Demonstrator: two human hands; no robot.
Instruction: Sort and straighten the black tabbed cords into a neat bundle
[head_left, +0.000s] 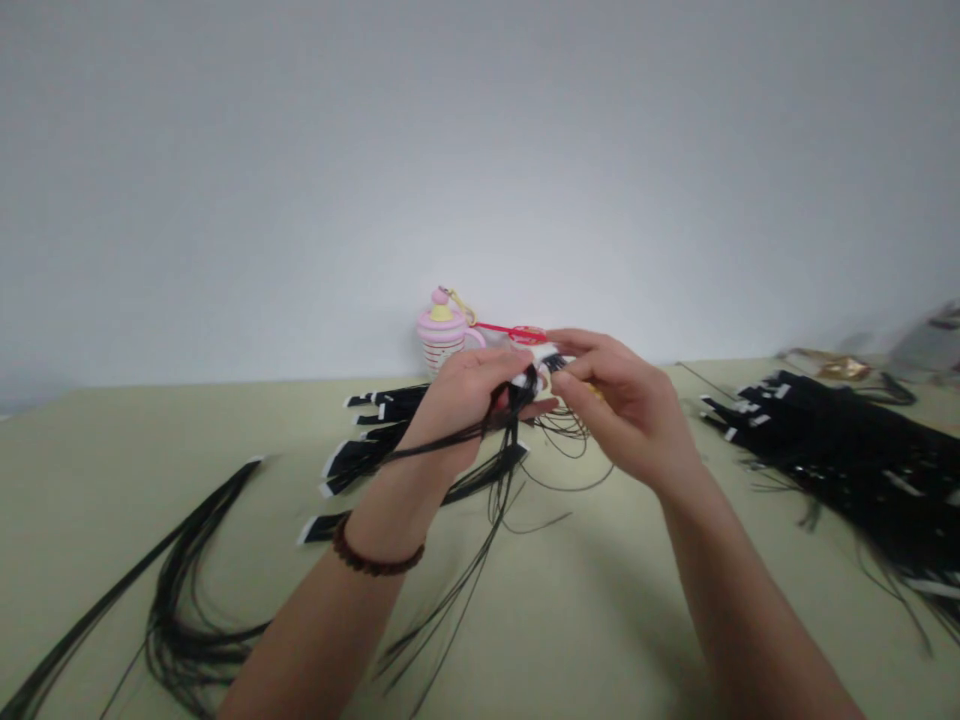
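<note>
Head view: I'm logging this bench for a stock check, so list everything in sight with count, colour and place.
Table: one, pale yellow-green, across the lower half.
Wall: one, light grey, behind the table.
Pink cup toy: one, pink and cream, back centre by the wall.
Tagged strand bundles: several, black with white ends, centre left.
Loose strands: one sheaf, black, lower left.
Strand pile: one heap, black with white ends, right.
Bead bracelet: one, dark brown, left wrist.
Left hand: grips black held strands.
Right hand: pinches their white end.
</note>
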